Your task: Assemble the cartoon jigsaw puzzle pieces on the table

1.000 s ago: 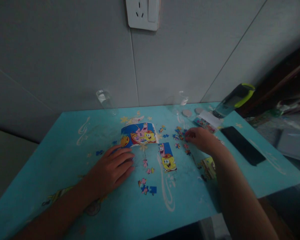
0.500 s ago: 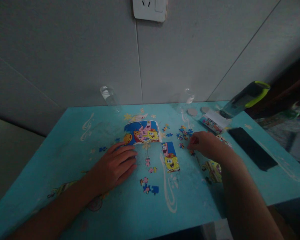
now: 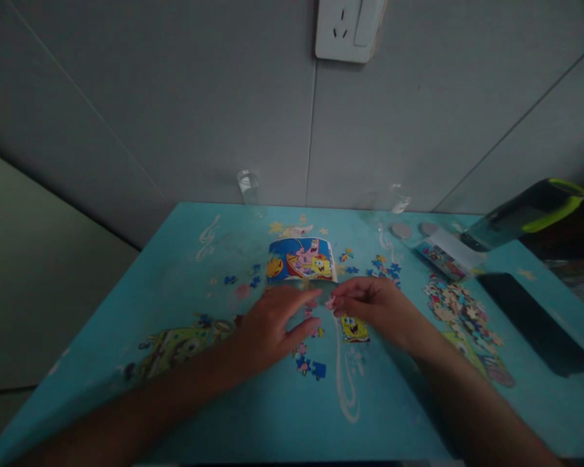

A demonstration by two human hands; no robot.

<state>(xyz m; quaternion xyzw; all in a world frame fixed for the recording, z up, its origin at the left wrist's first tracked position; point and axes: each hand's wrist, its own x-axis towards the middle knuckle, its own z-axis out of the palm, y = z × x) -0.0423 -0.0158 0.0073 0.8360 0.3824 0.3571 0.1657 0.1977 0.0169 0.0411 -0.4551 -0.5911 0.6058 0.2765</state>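
My right hand [image 3: 372, 301] pinches a small pink puzzle piece [image 3: 329, 302] between thumb and fingertips. Beneath it lies a joined puzzle section [image 3: 354, 329] with a yellow face, its upper part hidden by the hand. My left hand [image 3: 275, 319] hovers opposite, thumb and forefinger spread apart, with nothing seen between them. Pink pieces by its fingertips are partly covered. Just nearer to me sits a small cluster of blue and pink pieces [image 3: 311, 366]. Beyond both hands rests the reference picture [image 3: 302, 261] of cartoon figures in a boat.
Loose blue pieces [image 3: 387, 269] lie right of the picture, and a large pile of pieces [image 3: 462, 308] farther right. A black flat object [image 3: 535, 324], a small printed box [image 3: 442, 259], a bottle [image 3: 520, 217] and two clear containers, one at left [image 3: 250, 192], stand around.
My right hand has moved left from the loose pieces to the joined section, carrying a pink piece. My left hand has shifted toward it and spread thumb from forefinger. The view has turned left.
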